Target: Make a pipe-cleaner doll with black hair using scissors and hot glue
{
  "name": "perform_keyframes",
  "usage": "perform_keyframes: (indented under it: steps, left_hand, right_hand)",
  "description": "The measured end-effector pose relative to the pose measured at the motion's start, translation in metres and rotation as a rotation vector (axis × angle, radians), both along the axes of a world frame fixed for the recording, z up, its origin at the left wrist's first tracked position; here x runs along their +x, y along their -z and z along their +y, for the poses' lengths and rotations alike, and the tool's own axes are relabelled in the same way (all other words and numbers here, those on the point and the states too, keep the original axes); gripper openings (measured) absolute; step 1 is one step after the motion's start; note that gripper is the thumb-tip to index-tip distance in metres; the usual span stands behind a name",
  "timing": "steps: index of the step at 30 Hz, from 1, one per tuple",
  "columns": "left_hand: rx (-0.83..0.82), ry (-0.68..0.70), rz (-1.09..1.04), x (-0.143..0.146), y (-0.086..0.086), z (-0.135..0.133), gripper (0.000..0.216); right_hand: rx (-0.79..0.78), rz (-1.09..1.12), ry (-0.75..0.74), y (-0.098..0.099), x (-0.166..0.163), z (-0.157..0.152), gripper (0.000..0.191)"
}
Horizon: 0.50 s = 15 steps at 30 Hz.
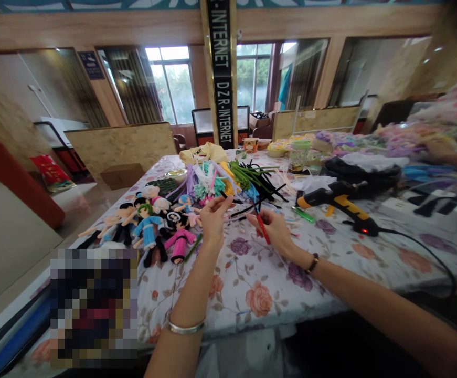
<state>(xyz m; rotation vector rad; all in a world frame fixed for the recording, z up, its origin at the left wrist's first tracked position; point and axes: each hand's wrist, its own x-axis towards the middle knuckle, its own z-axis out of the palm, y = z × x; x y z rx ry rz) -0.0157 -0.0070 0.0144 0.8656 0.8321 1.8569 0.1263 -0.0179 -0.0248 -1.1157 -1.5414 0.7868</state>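
My left hand [214, 215] is raised over the floral tablecloth [252, 294] with its fingers pinched on a thin black pipe cleaner [228, 199]. My right hand [275, 228] is closed around red-handled scissors [263, 227], held close to the left hand. Just beyond both hands lies a heap of coloured pipe cleaners [228, 181] in green, black, white, yellow and purple. Several small finished dolls [153, 226] lie in a group to the left of my left hand.
A yellow and black glue gun [340, 202] with a lit red light rests to the right, its cable trailing off the table edge. Another person's hand [440, 149] works at the far right among purple and pink material. Cups and bowls [263, 144] stand at the table's far end.
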Motion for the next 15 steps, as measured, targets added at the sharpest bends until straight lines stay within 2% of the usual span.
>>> perform_keyframes:
  steps: [4,6,11,15]
  left_hand:
    - [-0.054,-0.087,-0.057,-0.002,0.0,0.001,0.032]
    - [-0.082,-0.119,-0.061,-0.004,0.001,0.002,0.032]
    - [-0.108,-0.164,-0.057,-0.008,0.004,0.004,0.03]
    - [-0.104,-0.165,-0.063,-0.007,0.004,0.004,0.029]
  right_hand:
    - [0.103,-0.155,0.171,0.004,0.005,0.01,0.044]
    - [0.128,-0.271,0.201,0.003,0.008,0.013,0.04]
    - [0.16,-0.651,0.173,-0.008,0.013,0.013,0.017]
    - [0.128,-0.915,0.104,-0.016,0.016,0.008,0.016]
